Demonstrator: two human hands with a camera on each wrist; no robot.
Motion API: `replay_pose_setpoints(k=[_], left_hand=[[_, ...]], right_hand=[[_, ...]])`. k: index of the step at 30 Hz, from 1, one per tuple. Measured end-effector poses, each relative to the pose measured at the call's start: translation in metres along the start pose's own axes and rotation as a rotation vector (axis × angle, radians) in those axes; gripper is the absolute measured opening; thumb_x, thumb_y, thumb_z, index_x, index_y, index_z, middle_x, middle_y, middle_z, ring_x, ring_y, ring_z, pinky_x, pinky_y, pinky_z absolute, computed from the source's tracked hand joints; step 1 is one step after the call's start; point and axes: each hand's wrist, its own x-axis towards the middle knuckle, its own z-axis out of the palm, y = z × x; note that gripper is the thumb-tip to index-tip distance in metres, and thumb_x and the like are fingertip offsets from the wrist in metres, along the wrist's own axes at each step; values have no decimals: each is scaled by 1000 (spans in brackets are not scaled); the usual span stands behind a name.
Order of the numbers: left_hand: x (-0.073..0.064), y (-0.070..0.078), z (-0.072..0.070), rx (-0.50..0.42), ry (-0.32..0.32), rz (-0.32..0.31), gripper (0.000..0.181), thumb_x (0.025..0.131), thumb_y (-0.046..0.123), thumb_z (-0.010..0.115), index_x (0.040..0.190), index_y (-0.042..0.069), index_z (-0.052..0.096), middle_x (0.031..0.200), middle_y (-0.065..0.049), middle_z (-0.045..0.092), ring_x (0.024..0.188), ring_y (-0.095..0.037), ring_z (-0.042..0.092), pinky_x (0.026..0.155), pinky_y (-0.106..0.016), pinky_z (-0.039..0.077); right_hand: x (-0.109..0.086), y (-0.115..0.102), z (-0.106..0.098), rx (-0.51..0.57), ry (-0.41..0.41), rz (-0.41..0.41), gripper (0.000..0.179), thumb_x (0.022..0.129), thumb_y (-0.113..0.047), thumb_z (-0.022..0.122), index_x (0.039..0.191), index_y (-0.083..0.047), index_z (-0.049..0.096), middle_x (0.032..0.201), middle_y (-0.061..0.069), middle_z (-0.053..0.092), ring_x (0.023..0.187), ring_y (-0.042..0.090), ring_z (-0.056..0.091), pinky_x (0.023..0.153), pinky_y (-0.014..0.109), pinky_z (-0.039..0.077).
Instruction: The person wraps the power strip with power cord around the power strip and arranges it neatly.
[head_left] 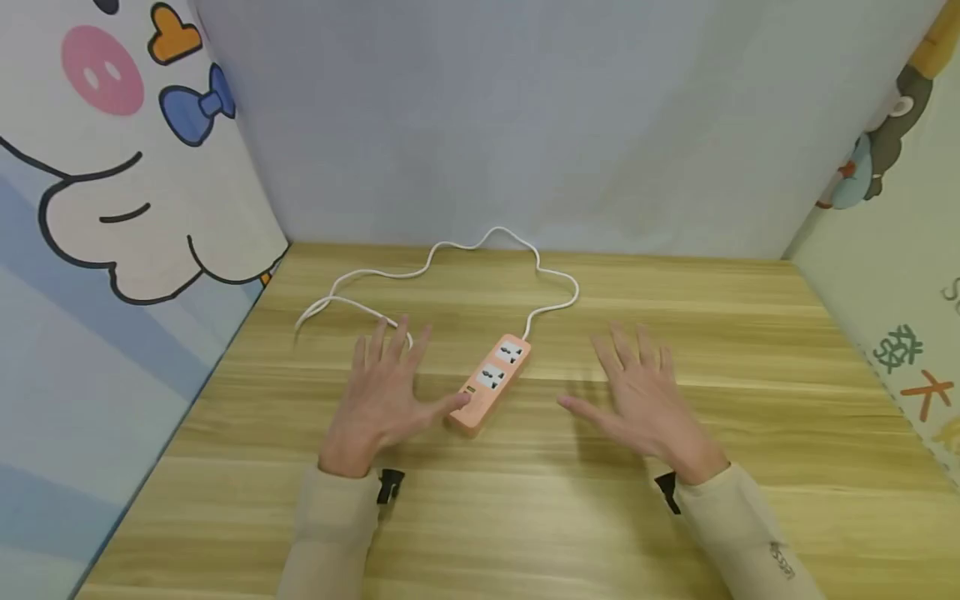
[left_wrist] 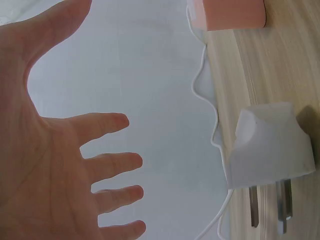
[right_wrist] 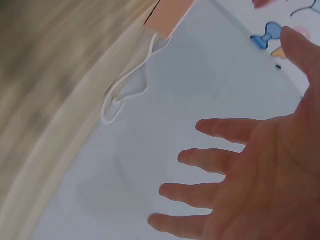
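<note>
A peach-coloured power strip [head_left: 497, 377] with white sockets lies slantwise on the wooden table. From its far end a white cord [head_left: 393, 276] loops left along the back. My left hand [head_left: 382, 404] hovers left of the strip, fingers spread and straight, its thumb overlapping the strip's near end in the head view. Below that palm, the left wrist view shows a white plug [left_wrist: 270, 145] with metal prongs on the table; the hand covers it in the head view. To the strip's right, my right hand [head_left: 645, 404] is held above the table, fingers spread, holding nothing.
The wooden table [head_left: 525, 517] ends at a plain pale grey wall [head_left: 525, 125]. On the left stands a panel with a cartoon print [head_left: 127, 208], and on the right a pale green printed panel [head_left: 892, 283]. Black straps [head_left: 389, 485] show at both wrists.
</note>
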Motion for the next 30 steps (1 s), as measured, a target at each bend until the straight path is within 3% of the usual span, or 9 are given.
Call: replay_pose_setpoints(k=[4,6,10,12,15,18,21,25,30], left_hand=[[-1,-5,-5,-8,-6,-12,107,84,80,55,163,16,22,170,-17,10,157,-44,3,124,-64,4],[-1,-6,-6,-8,-4,-14,107,84,81,55,163,16,22,170,-16,10,157,-44,3,124,-64,4],[-3,-7,-6,-9,4,-9,107,83,81,56,163,17,23,170,-16,11,157,-44,4,124,-64,4],[-4,-7,-6,-10,9,-8,108,83,81,56,163,17,22,170,-16,12,157,-43,4,124,-63,4],[-6,-8,-7,-10,23,-10,108,83,81,56,163,17,22,169,-17,15,157,-43,5,124,-63,5],[-7,-7,-10,-13,49,-14,107,83,81,56,162,15,25,168,-18,18,157,-42,6,124,-63,7],[-8,-6,-13,-13,75,-13,107,82,82,55,161,16,27,168,-18,20,157,-42,7,124,-63,9],[-9,-8,-16,5,80,-19,108,81,84,54,162,17,27,168,-17,19,157,-42,7,124,-62,10],[-11,-13,-17,-3,62,-38,108,82,84,53,162,18,26,169,-17,17,157,-41,4,125,-61,8]], right_hand=[[23,-21,-2,-23,-51,-51,101,92,-76,50,159,-4,27,165,26,22,150,53,22,118,68,21],[35,-32,-1,-28,-74,-58,101,92,-76,48,159,-3,28,159,28,34,145,50,35,115,64,33],[55,-55,5,-14,-93,-33,98,93,-76,46,153,1,36,137,28,59,116,43,65,90,53,55],[64,-66,9,-11,-102,3,94,93,-77,46,140,4,51,120,24,69,95,36,71,74,46,58],[77,-82,17,-53,-123,69,80,90,-80,45,86,-4,67,75,7,65,60,20,60,51,34,48],[89,-96,25,-112,-153,121,76,89,-83,42,53,-16,41,50,-5,33,45,10,31,41,26,29],[97,-105,34,-190,-177,141,79,89,-85,36,48,-18,36,44,-8,25,44,7,22,40,24,22],[104,-113,44,-238,-222,185,81,86,-88,39,45,-18,39,43,-7,26,44,8,25,40,24,25],[110,-118,45,-259,-280,219,75,81,-84,53,51,-16,49,54,-2,44,51,11,44,44,25,38]])
